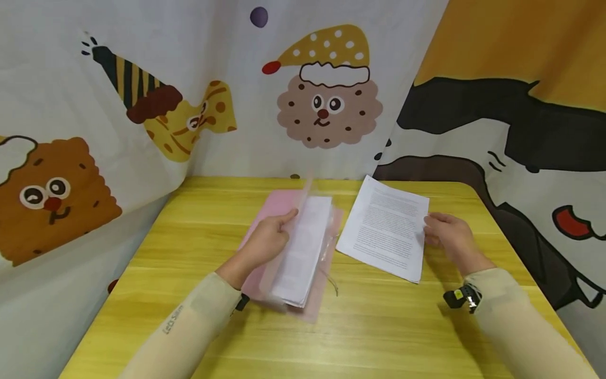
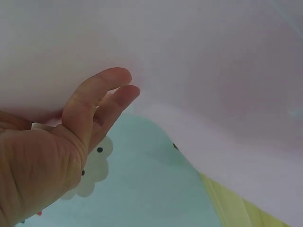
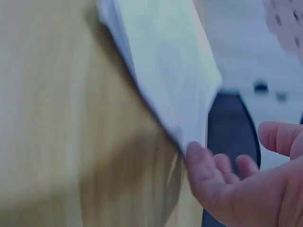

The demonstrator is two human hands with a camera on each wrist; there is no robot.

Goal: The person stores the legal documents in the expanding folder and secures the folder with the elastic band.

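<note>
A pink folder [image 1: 279,202] lies spread on the table with white papers [image 1: 303,252] inside. From its middle stands a see-through flap [image 2: 213,61], slightly blurred. My left hand [image 1: 265,239] is on the left side of this flap, thumb extended and fingertips [image 2: 120,75] against the sheet. To the folder's right lies a stack of printed sheets [image 1: 388,226], tilted. My right hand [image 1: 450,237] is at the stack's right edge. In the right wrist view one fingertip [image 3: 195,151] touches the paper's corner, while the thumb stands apart.
The yellow wood-grain table [image 1: 379,326] extends around the papers. A thin cord [image 1: 331,281] shows at the folder's right edge. Behind the table hangs a white curtain [image 1: 246,137] with cartoon prints. Both wrists wear small cameras, one [image 1: 461,298] visible on the right.
</note>
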